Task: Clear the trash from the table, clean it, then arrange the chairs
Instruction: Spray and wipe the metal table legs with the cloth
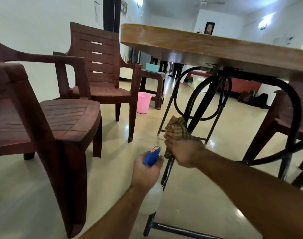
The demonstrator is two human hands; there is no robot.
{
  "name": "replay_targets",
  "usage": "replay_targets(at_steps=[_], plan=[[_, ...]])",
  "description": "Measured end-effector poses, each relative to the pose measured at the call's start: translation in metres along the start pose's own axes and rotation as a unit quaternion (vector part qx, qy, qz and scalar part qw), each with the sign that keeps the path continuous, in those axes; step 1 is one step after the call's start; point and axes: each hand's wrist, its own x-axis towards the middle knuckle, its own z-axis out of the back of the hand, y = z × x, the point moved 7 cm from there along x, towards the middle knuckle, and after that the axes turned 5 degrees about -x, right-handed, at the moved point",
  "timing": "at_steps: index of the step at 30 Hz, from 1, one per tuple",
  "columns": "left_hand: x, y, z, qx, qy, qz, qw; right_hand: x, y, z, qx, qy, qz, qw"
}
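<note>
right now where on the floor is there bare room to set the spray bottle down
Bare tile lies between the near chair and the table leg, beside the left hand. Crowded right: table frame bars and another chair.

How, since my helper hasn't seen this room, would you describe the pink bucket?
Look left of the wooden table to the farther brown chair. On the floor beside it, in front of a low brown stool, stands the bucket. It is the only pink thing there; the teal tub sits up on the stool.

Seemingly bare forearms (250,187) lead to the left hand (145,171) and right hand (183,152).
</note>
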Motion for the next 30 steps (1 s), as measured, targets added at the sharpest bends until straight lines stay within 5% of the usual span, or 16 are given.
replay_targets(at_steps=[4, 6, 8, 10, 14, 17, 19, 22, 25, 30], plan=[[-0.003, -0.005, -0.007, -0.009, 0.013, 0.001, 1.0, -0.033, -0.016, -0.004, -0.043, -0.078, -0.021, 0.996], [-0.007, -0.006, -0.013, -0.013, 0.027, 0.002, 1.0, -0.045, -0.002, -0.018, -0.109, -0.08, 0.035, 0.99], [-0.009, -0.005, -0.017, -0.023, 0.032, 0.012, 0.999, -0.047, -0.011, -0.004, -0.159, -0.155, 0.075, 0.972], [-0.012, -0.006, -0.019, -0.033, 0.027, 0.022, 0.999, -0.049, -0.034, 0.01, -0.145, -0.218, 0.028, 0.965], [-0.014, -0.008, -0.022, -0.014, 0.033, 0.007, 0.999, -0.08, -0.017, -0.02, 0.143, -0.246, -0.045, 0.958], [-0.013, -0.004, -0.028, -0.003, 0.042, -0.003, 0.999, -0.068, 0.016, -0.019, 0.487, -0.256, -0.097, 0.829], [-0.013, -0.005, -0.025, -0.018, 0.024, -0.01, 1.0, -0.052, 0.022, 0.001, 0.575, -0.291, -0.14, 0.752], [-0.01, -0.009, -0.017, -0.05, 0.009, -0.014, 0.999, -0.047, 0.006, 0.026, 0.409, -0.393, -0.154, 0.809], [-0.009, -0.006, -0.008, -0.024, 0.012, 0.0, 1.0, -0.055, 0.003, -0.012, 0.317, -0.382, -0.186, 0.848], [-0.005, 0.009, 0.006, 0.016, -0.01, 0.015, 1.0, -0.049, 0.001, -0.029, 0.602, -0.316, -0.27, 0.682]])
